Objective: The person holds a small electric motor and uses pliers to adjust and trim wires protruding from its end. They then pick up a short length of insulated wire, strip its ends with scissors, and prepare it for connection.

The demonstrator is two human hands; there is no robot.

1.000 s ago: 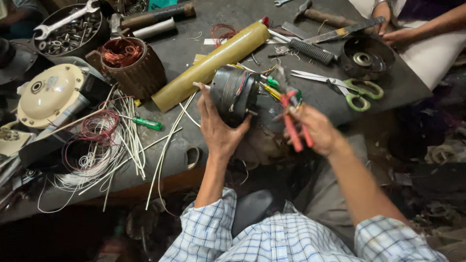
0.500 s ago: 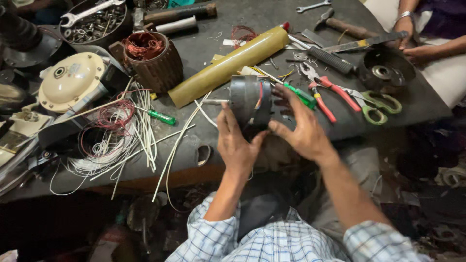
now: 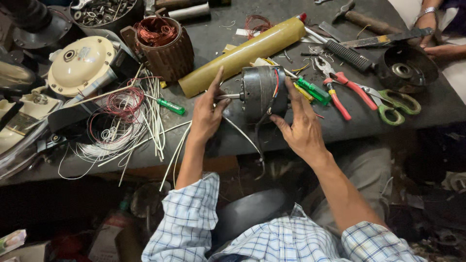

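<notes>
The person is now holding the dark motor body (image 3: 264, 92) between both hands over the near part of the workbench (image 3: 291, 133); the left hand (image 3: 206, 114) is gripping the shaft end, fingers closing around the stub; the right hand (image 3: 303, 123) is cupping the opposite face, thumb and fingers spreading over the casing beside the red and black leads. A second ago the right hand was carrying the red-handled pliers (image 3: 340, 90); these are now lying on the bench just to the right of the motor, near the green-handled scissors (image 3: 393, 102); so the right hand is free of tools and clamping on the motor instead. Judgement: the cutting or gripping step appears paused, and the work is shifting to turning or inspecting the motor by hand.

Surroundings: a yellow-green tube (image 3: 242, 56) is lying diagonally behind the motor; a copper-wound stator (image 3: 162, 46) is standing to the left; a green screwdriver (image 3: 167, 104) is resting among white wires (image 3: 141, 131); another person's hand (image 3: 444, 48) is resting at the far right edge, well apart.
</notes>
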